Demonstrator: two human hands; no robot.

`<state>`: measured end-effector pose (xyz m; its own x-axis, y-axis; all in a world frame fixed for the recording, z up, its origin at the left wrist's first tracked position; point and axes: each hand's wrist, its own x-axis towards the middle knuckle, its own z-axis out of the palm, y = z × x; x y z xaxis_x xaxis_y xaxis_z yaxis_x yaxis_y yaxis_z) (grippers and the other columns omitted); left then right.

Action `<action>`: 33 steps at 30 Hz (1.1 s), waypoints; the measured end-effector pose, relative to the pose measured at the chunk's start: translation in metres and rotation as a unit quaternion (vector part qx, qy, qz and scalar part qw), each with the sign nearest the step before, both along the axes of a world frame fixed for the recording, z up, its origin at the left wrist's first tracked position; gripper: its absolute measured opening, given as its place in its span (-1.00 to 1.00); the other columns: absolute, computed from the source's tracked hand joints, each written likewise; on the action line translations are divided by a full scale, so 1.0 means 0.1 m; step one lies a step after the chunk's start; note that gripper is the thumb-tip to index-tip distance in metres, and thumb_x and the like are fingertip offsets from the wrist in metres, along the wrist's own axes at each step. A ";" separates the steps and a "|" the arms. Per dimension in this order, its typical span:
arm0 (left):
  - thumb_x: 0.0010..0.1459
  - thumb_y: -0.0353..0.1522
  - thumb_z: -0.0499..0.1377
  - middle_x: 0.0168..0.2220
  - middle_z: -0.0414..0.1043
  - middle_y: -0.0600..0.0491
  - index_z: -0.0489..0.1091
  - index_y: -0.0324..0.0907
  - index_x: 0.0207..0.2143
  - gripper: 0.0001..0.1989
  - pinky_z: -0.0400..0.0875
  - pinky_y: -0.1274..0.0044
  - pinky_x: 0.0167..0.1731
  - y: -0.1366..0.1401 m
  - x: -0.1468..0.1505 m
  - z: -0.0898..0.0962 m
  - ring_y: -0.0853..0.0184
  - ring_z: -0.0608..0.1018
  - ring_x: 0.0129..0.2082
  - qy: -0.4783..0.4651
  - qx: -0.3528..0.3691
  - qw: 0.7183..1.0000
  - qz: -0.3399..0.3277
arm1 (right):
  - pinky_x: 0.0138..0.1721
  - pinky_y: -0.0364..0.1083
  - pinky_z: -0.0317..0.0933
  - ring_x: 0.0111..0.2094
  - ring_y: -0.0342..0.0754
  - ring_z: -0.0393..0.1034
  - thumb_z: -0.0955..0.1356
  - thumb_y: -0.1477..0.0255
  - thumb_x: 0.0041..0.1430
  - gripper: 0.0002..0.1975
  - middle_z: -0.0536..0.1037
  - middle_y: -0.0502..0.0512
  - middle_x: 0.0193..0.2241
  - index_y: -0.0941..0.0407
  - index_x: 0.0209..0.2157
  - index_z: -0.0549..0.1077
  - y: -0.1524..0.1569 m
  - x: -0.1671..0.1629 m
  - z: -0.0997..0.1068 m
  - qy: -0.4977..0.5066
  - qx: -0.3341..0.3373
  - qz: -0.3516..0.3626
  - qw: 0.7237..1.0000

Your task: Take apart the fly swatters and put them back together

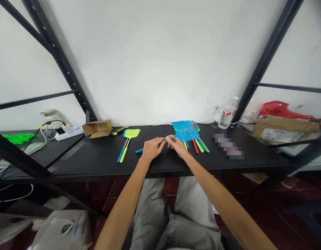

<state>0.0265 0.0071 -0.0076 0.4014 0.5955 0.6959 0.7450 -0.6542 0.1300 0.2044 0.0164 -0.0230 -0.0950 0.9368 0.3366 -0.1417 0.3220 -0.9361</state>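
Nearest the lens: grey jeans (155, 215), below the table edge. Along the black table (98, 158), left to right: open cardboard box (98, 128); black-and-yellow tool (119, 131) just beside it; swatter pair (125, 146), one yellow, one blue, lying together. Next, the blue fly swatter (185, 131) in hand: handle end left of the hands, mesh head right of them. Fingers hide much of the thin shaft, so its run from handle to head is inferred. Left hand (151, 148): fingers curled in on the shaft. Right hand (177, 144): thumb and fingers pinching it, near the left fingertips. Head overlies a swatter stack with fanned handles (200, 146). Further right, clear bottle (226, 116).

Handling, my judgement: brace with the left, make small moves with the right fingertips, load the shaft lengthwise to avoid bending; lift the head slightly lest it drag the stack.
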 end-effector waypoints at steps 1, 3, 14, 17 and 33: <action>0.37 -0.18 0.02 -0.19 0.59 0.03 0.46 -0.08 -0.06 -0.71 0.31 0.56 -0.29 0.00 0.01 0.00 0.34 0.59 -0.22 -0.001 -0.002 1.000 -0.004 | -0.57 -0.18 0.04 -0.51 -0.17 0.31 0.46 0.00 -0.03 -0.57 0.47 -0.03 -0.50 0.08 -0.34 0.50 0.00 0.00 0.00 -0.010 -0.002 0.011 1.000; 0.36 -0.17 0.04 -0.18 0.59 0.04 0.46 -0.07 -0.07 -0.72 0.31 0.58 -0.30 0.00 0.03 -0.01 0.34 0.60 -0.21 -0.002 -0.008 1.000 -0.006 | -0.56 -0.19 0.03 -0.52 -0.17 0.29 0.46 -0.01 -0.04 -0.57 0.42 -0.06 -0.55 0.08 -0.38 0.48 0.02 0.00 0.00 -0.020 0.001 0.019 1.000; 0.40 -0.19 -0.05 -0.27 0.59 0.05 0.47 -0.04 -0.16 -0.69 0.24 0.50 -0.34 0.06 -0.08 0.02 0.29 0.57 -0.29 0.016 -0.011 0.996 0.085 | -0.61 -0.17 0.00 -0.58 -0.18 0.21 0.47 0.04 -0.06 -0.59 0.44 0.00 -0.58 0.12 -0.41 0.51 0.07 0.02 0.02 0.097 0.000 -0.136 0.986; 0.39 -0.21 -0.04 -0.32 0.57 0.04 0.47 -0.06 -0.19 -0.70 0.25 0.48 -0.27 0.06 -0.11 0.05 0.27 0.56 -0.31 0.010 -0.016 0.996 0.091 | -0.62 -0.18 0.01 -0.60 -0.21 0.17 0.47 0.05 -0.04 -0.59 0.43 -0.01 -0.59 0.14 -0.41 0.52 0.08 0.04 0.02 0.127 0.002 -0.156 0.980; 0.35 -0.18 0.05 -0.18 0.59 0.07 0.46 -0.05 -0.11 -0.75 0.33 0.56 -0.25 0.01 -0.02 0.02 0.33 0.60 -0.19 -0.019 -0.044 0.999 -0.015 | -0.60 -0.18 0.07 -0.53 -0.14 0.32 0.42 0.02 0.08 -0.58 0.51 0.04 -0.50 0.12 -0.31 0.57 0.04 0.03 -0.04 -0.048 0.056 -0.016 0.997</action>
